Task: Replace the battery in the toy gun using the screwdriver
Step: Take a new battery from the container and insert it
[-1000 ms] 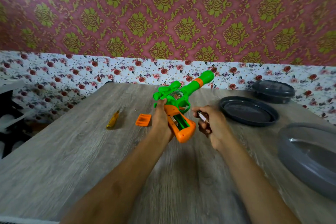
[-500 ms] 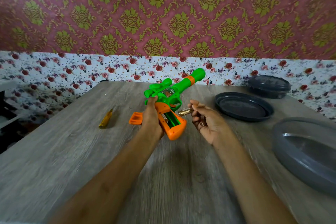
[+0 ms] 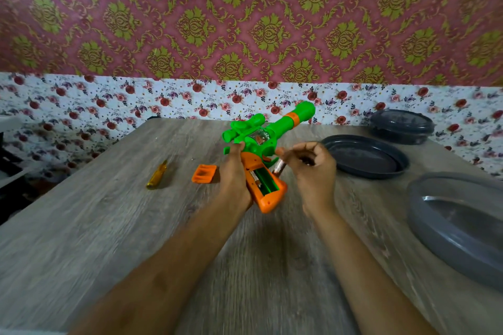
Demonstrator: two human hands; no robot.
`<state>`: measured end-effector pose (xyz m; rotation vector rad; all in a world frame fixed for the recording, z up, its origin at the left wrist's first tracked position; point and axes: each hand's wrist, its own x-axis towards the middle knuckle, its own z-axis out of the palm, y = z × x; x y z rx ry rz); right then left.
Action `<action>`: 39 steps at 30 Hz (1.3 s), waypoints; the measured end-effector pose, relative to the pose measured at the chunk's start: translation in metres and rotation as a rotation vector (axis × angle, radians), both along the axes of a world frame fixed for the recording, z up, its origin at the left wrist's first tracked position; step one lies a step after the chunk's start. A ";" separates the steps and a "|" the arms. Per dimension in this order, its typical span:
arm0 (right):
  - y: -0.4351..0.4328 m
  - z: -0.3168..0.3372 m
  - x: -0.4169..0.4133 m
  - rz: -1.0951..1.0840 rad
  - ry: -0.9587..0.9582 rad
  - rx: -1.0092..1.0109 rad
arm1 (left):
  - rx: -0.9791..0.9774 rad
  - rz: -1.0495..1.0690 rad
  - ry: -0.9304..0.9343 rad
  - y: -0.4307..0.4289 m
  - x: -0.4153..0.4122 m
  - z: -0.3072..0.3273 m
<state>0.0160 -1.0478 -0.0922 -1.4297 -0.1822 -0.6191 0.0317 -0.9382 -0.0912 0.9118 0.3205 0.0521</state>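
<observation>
My left hand [image 3: 233,174] grips the orange handle of a green and orange toy gun [image 3: 261,144], held above the table with the barrel pointing away to the right. The handle's battery compartment [image 3: 265,182] is open; one battery lies inside along its left side. Fingers of my right hand [image 3: 310,168] pinch a second battery [image 3: 279,167], tilted just above the right edge of the compartment. The orange compartment cover [image 3: 204,173] lies on the table left of the gun. Further left rests a yellow-handled screwdriver [image 3: 157,178].
The wooden table [image 3: 109,226] meets a floral-papered wall at the back. A dark round lid [image 3: 364,156] lies right of my right hand, a dark lidded container [image 3: 401,125] behind it, and a large grey dish [image 3: 457,223] at the right edge.
My right hand has turned the battery from pointing sideways to tilted downward and brought it closer to the open compartment. The left hand keeps holding the gun.
</observation>
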 end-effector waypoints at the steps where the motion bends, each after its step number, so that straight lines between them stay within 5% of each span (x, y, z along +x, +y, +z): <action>1: 0.003 -0.003 0.001 -0.005 -0.019 -0.082 | -0.032 -0.015 -0.001 -0.002 -0.001 0.000; 4: 0.010 -0.010 0.001 0.052 0.038 -0.190 | -0.069 -0.025 0.013 -0.001 -0.001 0.001; 9: 0.012 -0.006 -0.003 0.280 0.327 0.103 | -0.122 -0.031 -0.022 0.001 -0.002 0.002; 15: -0.005 0.004 0.003 0.110 0.513 0.268 | 0.009 0.078 -0.001 0.002 -0.002 0.004; 21: -0.013 0.003 0.005 0.249 0.766 0.569 | 0.026 0.098 0.023 0.003 -0.003 0.005; 39: -0.011 0.009 0.004 0.480 0.662 0.679 | 0.052 0.083 -0.004 0.006 -0.001 0.004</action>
